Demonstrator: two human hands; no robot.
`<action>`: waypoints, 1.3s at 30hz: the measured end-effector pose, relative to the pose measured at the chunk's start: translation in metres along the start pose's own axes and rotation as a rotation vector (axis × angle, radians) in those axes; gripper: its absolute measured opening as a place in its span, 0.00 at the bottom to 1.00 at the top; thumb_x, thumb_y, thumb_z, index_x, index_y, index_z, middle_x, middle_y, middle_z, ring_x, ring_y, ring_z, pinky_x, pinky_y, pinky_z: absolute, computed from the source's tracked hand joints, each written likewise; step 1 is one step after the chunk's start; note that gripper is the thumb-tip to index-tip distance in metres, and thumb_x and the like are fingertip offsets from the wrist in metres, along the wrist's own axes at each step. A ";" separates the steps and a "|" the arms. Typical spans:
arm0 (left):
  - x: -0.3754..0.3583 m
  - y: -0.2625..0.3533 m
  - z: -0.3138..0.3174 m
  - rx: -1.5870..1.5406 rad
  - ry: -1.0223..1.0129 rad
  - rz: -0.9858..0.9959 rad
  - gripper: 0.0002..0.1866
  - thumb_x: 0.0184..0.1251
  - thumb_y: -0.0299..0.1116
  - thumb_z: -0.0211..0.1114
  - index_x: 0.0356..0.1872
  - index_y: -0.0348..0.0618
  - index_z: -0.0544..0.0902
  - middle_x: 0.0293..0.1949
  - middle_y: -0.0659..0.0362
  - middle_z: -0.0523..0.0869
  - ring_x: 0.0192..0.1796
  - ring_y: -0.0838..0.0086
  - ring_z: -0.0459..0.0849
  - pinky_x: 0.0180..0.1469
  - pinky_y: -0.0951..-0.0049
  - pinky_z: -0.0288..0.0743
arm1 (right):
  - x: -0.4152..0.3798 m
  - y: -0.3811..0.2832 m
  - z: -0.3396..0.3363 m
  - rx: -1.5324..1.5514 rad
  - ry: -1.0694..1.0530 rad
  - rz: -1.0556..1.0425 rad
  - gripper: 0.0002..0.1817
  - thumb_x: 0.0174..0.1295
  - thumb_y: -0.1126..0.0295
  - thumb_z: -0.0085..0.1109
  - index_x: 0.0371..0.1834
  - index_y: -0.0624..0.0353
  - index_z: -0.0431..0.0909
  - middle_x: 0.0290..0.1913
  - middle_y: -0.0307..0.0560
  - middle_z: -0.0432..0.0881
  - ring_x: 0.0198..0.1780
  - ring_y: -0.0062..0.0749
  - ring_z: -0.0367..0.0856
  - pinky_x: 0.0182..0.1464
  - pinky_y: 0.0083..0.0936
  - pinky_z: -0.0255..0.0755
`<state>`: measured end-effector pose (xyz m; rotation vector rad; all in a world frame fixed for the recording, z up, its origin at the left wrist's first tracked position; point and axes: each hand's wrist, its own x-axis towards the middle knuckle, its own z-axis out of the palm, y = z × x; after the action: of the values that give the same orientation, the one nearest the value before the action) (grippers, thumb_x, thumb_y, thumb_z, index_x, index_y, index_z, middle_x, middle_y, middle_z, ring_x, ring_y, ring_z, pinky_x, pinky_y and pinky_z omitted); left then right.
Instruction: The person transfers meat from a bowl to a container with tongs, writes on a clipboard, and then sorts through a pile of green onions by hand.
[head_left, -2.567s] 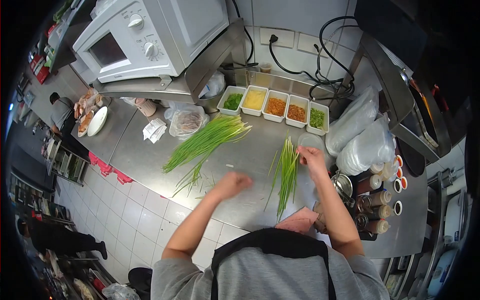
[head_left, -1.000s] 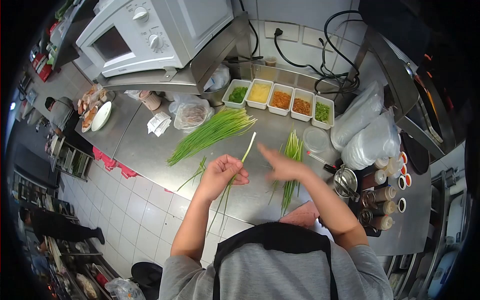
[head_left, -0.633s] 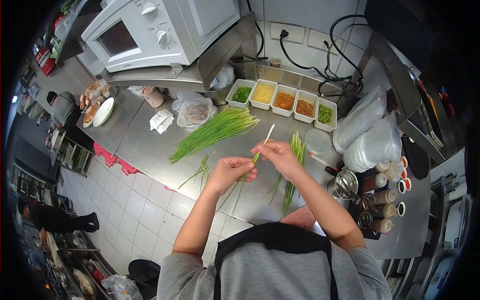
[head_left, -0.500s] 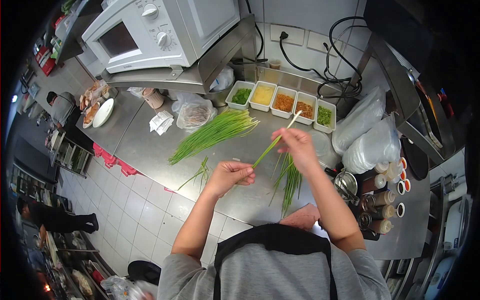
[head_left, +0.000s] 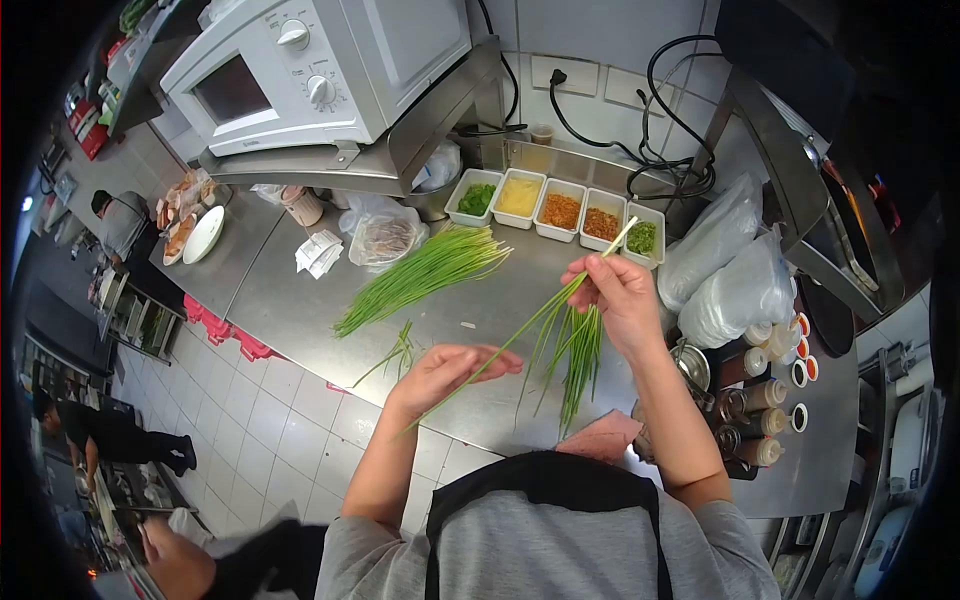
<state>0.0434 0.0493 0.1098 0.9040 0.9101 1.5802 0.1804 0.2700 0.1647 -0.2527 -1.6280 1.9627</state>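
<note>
My right hand (head_left: 618,300) pinches a long green onion (head_left: 535,312) near its pale end. The stalk slants down to the left, across my left hand (head_left: 450,375), whose fingers are stretched out and not wrapped round it. Beneath my right hand, a small bunch of green onions (head_left: 578,365) lies on the steel counter (head_left: 285,305). A larger pile of green onions (head_left: 425,278) rests further back on the left, pale ends to the right. Between that pile and my left hand are a few loose green scraps (head_left: 392,360). A small white piece (head_left: 468,324) lies nearby.
Several white tubs (head_left: 517,198) of chopped ingredients line the back. A microwave (head_left: 330,95) sits on a shelf above. Plastic bags (head_left: 735,290) and sauce bottles (head_left: 765,420) stand on the right. A pink cloth (head_left: 600,436) lies at the front edge. Another person's arm (head_left: 178,562) shows lower left.
My right hand has moved up and right with the green onion. My left hand has gone from a pinch on the stalk to stretched fingers. Another person has come in at lower left.
</note>
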 end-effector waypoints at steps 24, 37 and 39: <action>0.030 -0.007 0.023 0.121 0.389 0.115 0.15 0.59 0.21 0.65 0.48 0.34 0.78 0.37 0.53 0.85 0.39 0.70 0.85 0.45 0.74 0.80 | -0.016 -0.002 0.022 -0.214 -0.061 -0.087 0.13 0.66 0.66 0.54 0.37 0.66 0.81 0.33 0.42 0.83 0.30 0.19 0.79 0.29 0.16 0.71; 0.028 -0.005 0.029 0.208 0.367 0.201 0.09 0.59 0.21 0.64 0.42 0.31 0.81 0.35 0.51 0.86 0.38 0.66 0.86 0.44 0.71 0.80 | -0.020 -0.004 0.021 -0.234 -0.052 -0.133 0.12 0.66 0.66 0.54 0.36 0.66 0.81 0.33 0.42 0.82 0.29 0.19 0.79 0.28 0.16 0.71; 0.027 -0.002 0.032 0.173 0.384 0.190 0.08 0.59 0.20 0.65 0.40 0.31 0.82 0.34 0.51 0.86 0.37 0.66 0.86 0.44 0.71 0.80 | -0.020 -0.005 0.022 -0.237 -0.044 -0.138 0.12 0.66 0.67 0.54 0.36 0.66 0.81 0.33 0.42 0.82 0.29 0.19 0.79 0.28 0.15 0.71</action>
<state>0.0689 0.0798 0.1243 0.8387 1.2768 1.9008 0.1876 0.2416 0.1707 -0.1842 -1.8567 1.6849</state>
